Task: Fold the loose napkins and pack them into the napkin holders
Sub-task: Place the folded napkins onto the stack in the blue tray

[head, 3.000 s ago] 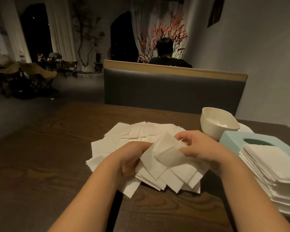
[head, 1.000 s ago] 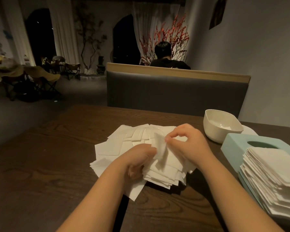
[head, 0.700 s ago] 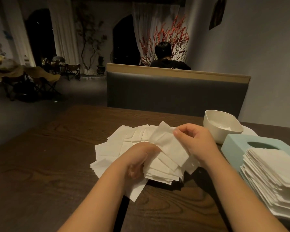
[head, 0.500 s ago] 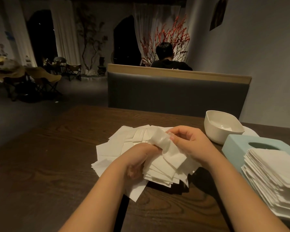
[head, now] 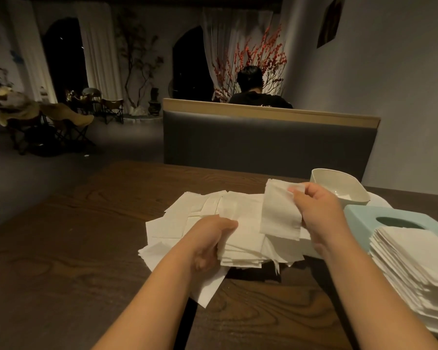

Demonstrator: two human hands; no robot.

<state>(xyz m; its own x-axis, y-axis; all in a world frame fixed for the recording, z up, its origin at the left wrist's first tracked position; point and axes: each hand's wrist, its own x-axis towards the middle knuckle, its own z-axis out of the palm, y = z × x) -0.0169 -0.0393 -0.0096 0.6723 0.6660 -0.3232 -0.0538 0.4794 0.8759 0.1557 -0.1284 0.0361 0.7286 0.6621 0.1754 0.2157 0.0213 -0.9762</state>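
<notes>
Apparently to steady it, the left hand (head: pixel 209 238) grips the napkin stack (head: pixel 248 248) while the right hand (head: pixel 314 210) pinches one napkin (head: pixel 278 210) upright, likely for folding.

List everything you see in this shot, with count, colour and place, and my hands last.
loose napkins: many, white, spread mid-table
held stack: one, white, in left hand
single napkin: one, white, raised in right hand
folded pile: one, white, right edge
tissue box: one, pale blue, right
bowl: one, white, far right
table: one, dark wood
booth seat: one, grey, behind table
seated person: one, beyond booth
left hand: grips stack
right hand: pinches napkin
</notes>
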